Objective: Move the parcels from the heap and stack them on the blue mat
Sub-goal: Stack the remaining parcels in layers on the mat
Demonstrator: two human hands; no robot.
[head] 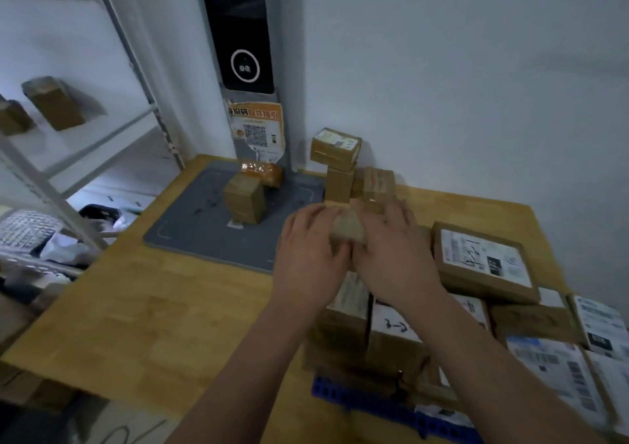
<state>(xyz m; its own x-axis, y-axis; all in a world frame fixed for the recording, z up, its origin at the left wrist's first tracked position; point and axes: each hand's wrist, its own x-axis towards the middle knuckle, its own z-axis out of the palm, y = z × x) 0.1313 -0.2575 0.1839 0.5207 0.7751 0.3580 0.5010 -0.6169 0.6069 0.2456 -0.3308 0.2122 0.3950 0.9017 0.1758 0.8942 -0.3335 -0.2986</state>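
Clasping a small brown parcel [345, 229] between left hand [308, 251] and right hand [391, 249], with fingers curled over its blurred top, above the wooden table [153, 307]. Held just right of the mat [190, 236], beside the heap [483, 266]. Standing on the mat: a brown box [245, 202] and an orange-taped packet [263, 171]

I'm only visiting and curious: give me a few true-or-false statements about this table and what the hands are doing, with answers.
1. The left hand and right hand hold one small parcel between them. True.
2. The mat has nothing on it. False: a brown box and an orange-wrapped parcel sit on it.
3. A flat parcel with a handwritten label lies right of the hands. True.
4. The QR-code poster lies flat on the table. False: it hangs on the post behind the mat.
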